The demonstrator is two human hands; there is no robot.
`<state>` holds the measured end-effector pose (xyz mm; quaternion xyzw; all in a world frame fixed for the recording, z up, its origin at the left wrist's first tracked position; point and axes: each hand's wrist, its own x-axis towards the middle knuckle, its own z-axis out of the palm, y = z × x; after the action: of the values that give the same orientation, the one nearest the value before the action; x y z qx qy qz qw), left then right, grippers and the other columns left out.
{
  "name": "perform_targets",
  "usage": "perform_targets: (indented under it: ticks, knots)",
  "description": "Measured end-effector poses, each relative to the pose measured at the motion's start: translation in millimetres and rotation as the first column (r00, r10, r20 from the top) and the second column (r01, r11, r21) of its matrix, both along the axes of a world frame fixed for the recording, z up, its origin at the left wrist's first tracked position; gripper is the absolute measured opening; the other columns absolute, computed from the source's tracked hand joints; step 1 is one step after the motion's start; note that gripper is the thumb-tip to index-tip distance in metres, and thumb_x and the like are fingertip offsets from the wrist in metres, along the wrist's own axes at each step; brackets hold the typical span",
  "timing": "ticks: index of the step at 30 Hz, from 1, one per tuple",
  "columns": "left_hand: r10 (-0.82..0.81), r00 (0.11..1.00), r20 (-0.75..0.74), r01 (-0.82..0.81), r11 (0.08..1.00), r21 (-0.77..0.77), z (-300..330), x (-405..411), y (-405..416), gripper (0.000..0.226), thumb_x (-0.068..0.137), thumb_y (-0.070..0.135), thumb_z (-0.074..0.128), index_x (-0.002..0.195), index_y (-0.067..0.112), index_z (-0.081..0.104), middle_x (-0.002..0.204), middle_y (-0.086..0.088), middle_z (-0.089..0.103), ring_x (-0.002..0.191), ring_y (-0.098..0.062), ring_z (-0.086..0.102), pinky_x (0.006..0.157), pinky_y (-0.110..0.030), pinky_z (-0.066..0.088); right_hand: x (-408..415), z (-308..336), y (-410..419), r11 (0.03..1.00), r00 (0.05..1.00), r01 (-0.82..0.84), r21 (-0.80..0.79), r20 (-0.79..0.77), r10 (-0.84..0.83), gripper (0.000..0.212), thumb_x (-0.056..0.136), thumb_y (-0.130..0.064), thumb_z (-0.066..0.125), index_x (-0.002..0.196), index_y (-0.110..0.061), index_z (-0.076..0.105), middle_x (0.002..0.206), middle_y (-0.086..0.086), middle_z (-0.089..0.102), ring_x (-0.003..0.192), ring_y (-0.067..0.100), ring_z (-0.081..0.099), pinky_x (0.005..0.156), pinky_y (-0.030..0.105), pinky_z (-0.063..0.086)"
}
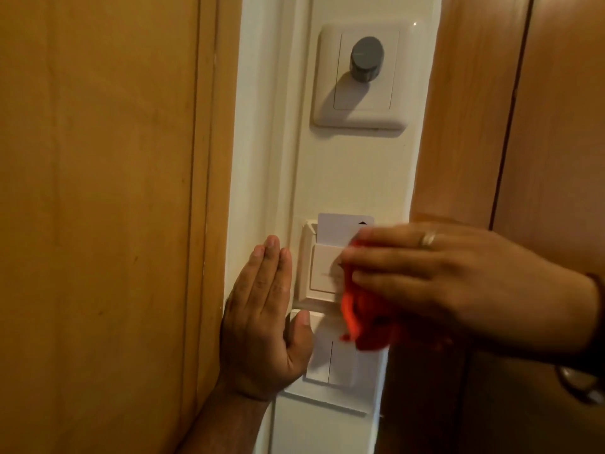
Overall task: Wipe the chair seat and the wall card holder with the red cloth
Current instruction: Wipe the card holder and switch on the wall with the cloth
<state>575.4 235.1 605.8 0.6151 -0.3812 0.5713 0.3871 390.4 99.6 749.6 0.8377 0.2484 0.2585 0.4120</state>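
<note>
The white wall card holder (319, 273) sits on a narrow white wall strip, with a white key card (337, 229) standing in its top slot. My right hand (435, 276) presses the bunched red cloth (366, 322) against the holder's right half and covers it. My left hand (265, 319) lies flat on the wall just left of the holder, fingers together and pointing up, its thumb touching the switch plate below. The chair is out of view.
A dimmer plate with a grey knob (365, 59) is mounted above the holder. A white double rocker switch (340, 358) sits directly below it. Wooden panels (98, 208) flank the white strip on both sides, and a metal door handle (582, 385) shows at the right edge.
</note>
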Motion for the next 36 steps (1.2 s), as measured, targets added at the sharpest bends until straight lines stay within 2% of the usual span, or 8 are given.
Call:
perform_targets:
  ticks: [4,9,14,19,22,26,31,36]
  knots:
    - [0.015,1.000,0.007,-0.015,1.000,0.006,0,1,1,0.062,0.091,0.034,0.039,0.149,0.011,0.029,0.155,-0.008,0.032,0.148,-0.023,0.027,0.120,-0.035,0.028,0,-17,-21,0.993,0.998,-0.055,-0.106,0.006,0.056,0.050,0.086,-0.030,0.045,0.134,-0.019,0.043,0.145,0.005,0.038,0.137,0.029,0.026,0.106,0.045,0.030]
    - [0.015,1.000,0.003,-0.015,1.000,0.001,0,1,0,0.062,0.090,0.033,0.039,0.148,0.012,0.029,0.155,-0.008,0.031,0.149,-0.021,0.025,0.121,-0.033,0.026,-3,-8,-19,0.998,0.997,-0.051,0.038,0.061,0.049,0.060,0.078,-0.029,0.064,0.133,-0.016,0.044,0.142,0.008,0.042,0.135,0.031,0.031,0.103,0.047,0.036]
    - [0.030,1.000,0.000,-0.030,1.000,0.008,0,2,1,0.063,0.092,0.035,0.039,0.149,0.012,0.028,0.156,-0.008,0.030,0.149,-0.021,0.024,0.121,-0.031,0.023,-1,-33,-10,0.986,0.997,-0.038,-0.162,-0.067,0.027,0.061,0.069,-0.032,0.073,0.126,-0.021,0.053,0.138,0.005,0.048,0.131,0.027,0.038,0.102,0.043,0.036]
    - [0.022,1.000,0.008,-0.022,1.000,0.015,-1,2,1,0.058,0.095,0.035,0.036,0.146,0.008,0.032,0.154,-0.011,0.034,0.149,-0.022,0.026,0.121,-0.035,0.026,10,-25,25,0.999,0.999,-0.029,-0.033,-0.020,0.029,0.055,0.066,-0.032,0.058,0.119,-0.017,0.059,0.128,0.008,0.059,0.121,0.029,0.050,0.100,0.041,0.033]
    - [-0.007,1.000,0.012,0.007,1.000,0.001,0,2,0,0.061,0.095,0.041,0.039,0.146,0.008,0.032,0.152,-0.013,0.036,0.148,-0.022,0.027,0.121,-0.037,0.026,19,-18,42,0.999,0.996,0.032,0.007,-0.082,-0.032,0.049,0.065,-0.033,0.067,0.111,-0.015,0.065,0.118,0.009,0.065,0.111,0.029,0.059,0.094,0.043,0.045]
    - [-0.044,0.999,0.032,0.045,0.998,-0.031,1,2,-1,0.062,0.097,0.048,0.036,0.144,0.007,0.034,0.149,-0.017,0.039,0.146,-0.025,0.032,0.120,-0.040,0.029,27,-2,65,0.982,0.978,0.189,-0.027,-0.088,-0.191,0.049,0.077,-0.026,0.058,0.123,-0.009,0.053,0.130,0.015,0.055,0.122,0.035,0.048,0.100,0.048,0.041]
    - [0.002,1.000,0.030,-0.002,1.000,0.001,-1,5,-1,0.073,0.084,0.037,0.056,0.146,0.007,0.031,0.151,-0.015,0.036,0.148,-0.022,0.027,0.121,-0.035,0.023,22,2,69,0.947,0.919,0.319,-0.033,-0.235,-0.318,0.054,0.083,-0.031,0.047,0.135,-0.020,0.038,0.142,0.004,0.041,0.130,0.025,0.036,0.107,0.042,0.030]
    - [-0.003,0.999,0.042,0.004,1.000,-0.018,1,2,0,0.060,0.094,0.037,0.043,0.144,0.006,0.034,0.150,-0.016,0.038,0.147,-0.023,0.029,0.121,-0.036,0.025,17,-4,64,0.975,0.960,0.216,-0.054,-0.170,-0.222,0.053,0.074,-0.028,0.034,0.121,-0.018,0.056,0.128,0.007,0.057,0.120,0.028,0.049,0.098,0.043,0.043]
